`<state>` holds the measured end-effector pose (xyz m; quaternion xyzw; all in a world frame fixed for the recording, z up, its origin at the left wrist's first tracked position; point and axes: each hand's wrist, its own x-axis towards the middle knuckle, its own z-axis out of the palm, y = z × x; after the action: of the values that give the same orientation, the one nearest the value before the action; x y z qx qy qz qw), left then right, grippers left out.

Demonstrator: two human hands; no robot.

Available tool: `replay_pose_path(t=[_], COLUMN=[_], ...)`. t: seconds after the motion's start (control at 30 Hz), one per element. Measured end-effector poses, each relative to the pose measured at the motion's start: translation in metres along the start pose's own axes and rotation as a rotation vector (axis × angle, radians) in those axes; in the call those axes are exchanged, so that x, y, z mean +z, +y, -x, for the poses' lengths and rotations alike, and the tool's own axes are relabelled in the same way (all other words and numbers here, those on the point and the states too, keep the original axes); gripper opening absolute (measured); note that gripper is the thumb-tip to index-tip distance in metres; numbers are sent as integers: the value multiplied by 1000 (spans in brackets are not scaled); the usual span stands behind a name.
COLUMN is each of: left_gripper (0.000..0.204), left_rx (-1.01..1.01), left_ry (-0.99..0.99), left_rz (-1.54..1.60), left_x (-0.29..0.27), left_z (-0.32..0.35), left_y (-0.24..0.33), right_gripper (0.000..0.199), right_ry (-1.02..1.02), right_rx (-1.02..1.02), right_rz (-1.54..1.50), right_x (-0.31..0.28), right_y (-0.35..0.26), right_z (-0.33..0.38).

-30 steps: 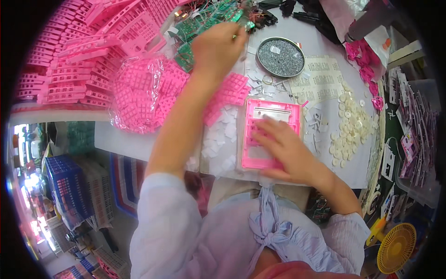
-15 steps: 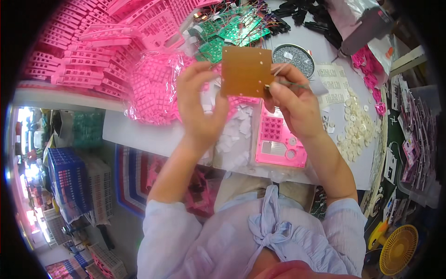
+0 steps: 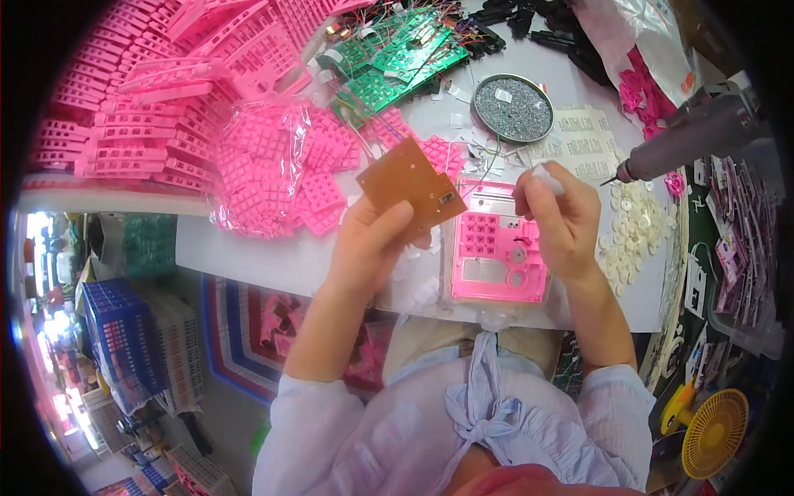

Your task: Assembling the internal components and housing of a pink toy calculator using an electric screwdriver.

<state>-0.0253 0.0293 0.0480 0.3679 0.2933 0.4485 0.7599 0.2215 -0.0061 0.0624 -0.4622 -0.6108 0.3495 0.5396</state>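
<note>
My left hand (image 3: 376,236) grips a brown circuit board (image 3: 411,183) by its near edge, thumb on top, the board tilted above the table. To its right my right hand (image 3: 566,219) is closed in a pinch with a small white piece (image 3: 548,178), perhaps paper, showing at the fingers. What else the right fingers hold is hidden. Below and between the hands lies a pink plastic housing (image 3: 488,285) with a block of square key openings and a round hole. A thin wire (image 3: 496,157) runs near the housing's far edge.
Bagged pink keypads (image 3: 265,165) and stacked pink frames (image 3: 132,124) stand left. Green circuit boards (image 3: 405,70) and a round tin of screws (image 3: 514,107) lie at the back. A powered screwdriver (image 3: 686,145) hangs right, above white discs (image 3: 633,240).
My right hand has let go of the board and moved right and down. My left hand now grips the board, which has turned and come lower. The screwdriver has swung nearer.
</note>
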Motion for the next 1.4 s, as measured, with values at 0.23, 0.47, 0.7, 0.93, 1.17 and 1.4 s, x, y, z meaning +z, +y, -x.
replay_pose_path(t=[0.23,0.47,0.7,0.93,1.17,1.4], left_gripper=[31,21,18,32,48,54], left_rx=[-91,-251,-230,-45,16,-27], left_ry=[-81,-405,-518,-328,-201,-287], left_rz=[256,821,857,650,330,-169], left_x=[-13,-13,-23,-33,-31,-3], left_z=[-5,-12,-9,-9,1,14], left_y=[-12,-18,-15,-20,-22,-3], right_gripper=[23,33,29,27,37,50], right_ry=[67,-128,-211,-192,-480,-335], right_rx=[222,402,490,402,617,371], right_rz=[-282,-609,-631,-515,-460,-743], right_x=[10,48,51,52,46,45], right_y=[11,20,9,6,21,-11], right_z=[-5,-38,-34,-13,-12,-13])
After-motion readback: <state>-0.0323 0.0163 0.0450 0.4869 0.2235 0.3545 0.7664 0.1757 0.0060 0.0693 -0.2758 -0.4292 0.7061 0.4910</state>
